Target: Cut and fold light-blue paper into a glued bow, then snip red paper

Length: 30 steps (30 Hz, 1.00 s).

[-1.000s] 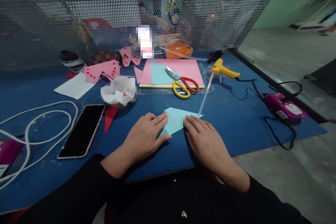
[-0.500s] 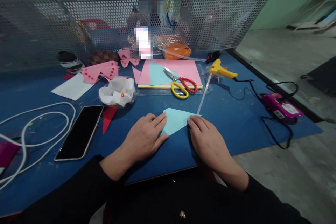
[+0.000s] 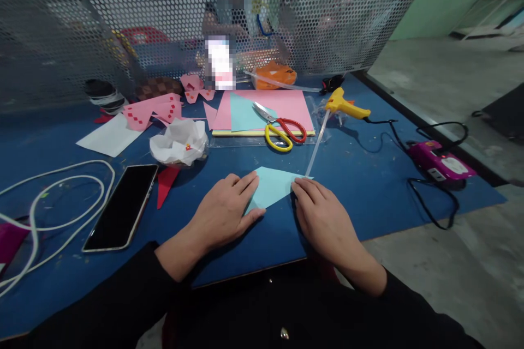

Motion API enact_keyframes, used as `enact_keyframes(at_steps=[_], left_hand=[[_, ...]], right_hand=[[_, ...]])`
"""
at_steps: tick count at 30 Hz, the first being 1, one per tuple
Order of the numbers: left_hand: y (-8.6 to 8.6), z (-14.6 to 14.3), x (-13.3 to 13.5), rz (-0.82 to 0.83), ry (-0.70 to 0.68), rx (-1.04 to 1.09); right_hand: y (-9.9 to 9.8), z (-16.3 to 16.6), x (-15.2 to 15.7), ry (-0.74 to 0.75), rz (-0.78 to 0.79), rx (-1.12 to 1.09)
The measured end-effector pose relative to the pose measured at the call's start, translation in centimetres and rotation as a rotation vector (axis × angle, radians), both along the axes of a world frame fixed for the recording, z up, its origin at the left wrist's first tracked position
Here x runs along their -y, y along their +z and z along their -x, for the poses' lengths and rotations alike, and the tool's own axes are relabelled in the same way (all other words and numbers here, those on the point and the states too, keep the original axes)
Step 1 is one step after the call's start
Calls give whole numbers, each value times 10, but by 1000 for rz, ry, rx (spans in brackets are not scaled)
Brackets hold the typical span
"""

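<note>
A folded piece of light blue paper (image 3: 272, 188) lies on the blue table in front of me. My left hand (image 3: 227, 207) rests flat over its left end, fingers stretched out and thumb apart along the lower edge. At the right corner, the fingers of my right hand (image 3: 321, 210) are bunched together and press on the paper; the thumb is mostly hidden. Just beyond that hand ends the clear glue stick (image 3: 317, 142) of a yellow glue gun (image 3: 347, 106). Scissors (image 3: 278, 125) with one red and one yellow handle lie farther back on stacked coloured paper (image 3: 292, 103).
A black-screened phone (image 3: 123, 207), white cable (image 3: 73, 177) and red paper piece (image 3: 167, 185) lie at left. Behind them stand crumpled white paper (image 3: 180, 142) and pink cut paper (image 3: 151, 112). A purple power strip (image 3: 440, 161) is at right. Perforated metal panel (image 3: 164, 0) backs the table.
The whole view has shifted slightly. Both hands stay on the light blue paper; slightly more of the paper's lower left edge shows beside my left thumb.
</note>
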<state>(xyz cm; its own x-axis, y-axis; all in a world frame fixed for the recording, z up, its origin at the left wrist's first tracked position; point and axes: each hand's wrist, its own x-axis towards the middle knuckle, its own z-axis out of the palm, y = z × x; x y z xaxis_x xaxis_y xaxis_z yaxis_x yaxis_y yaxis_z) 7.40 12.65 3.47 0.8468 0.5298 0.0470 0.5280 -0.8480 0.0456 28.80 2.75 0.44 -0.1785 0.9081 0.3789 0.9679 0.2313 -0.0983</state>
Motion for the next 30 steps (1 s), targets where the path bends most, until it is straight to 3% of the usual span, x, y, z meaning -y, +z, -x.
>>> enact_keyframes(at_steps=[22,30], left_hand=[[-2,0,6,-83,-15,8],[-2,2,7,-43,-2,92]], right_hand=[[-1,-1,1,5,6,-39],[0,-1,1,6,7,-43]])
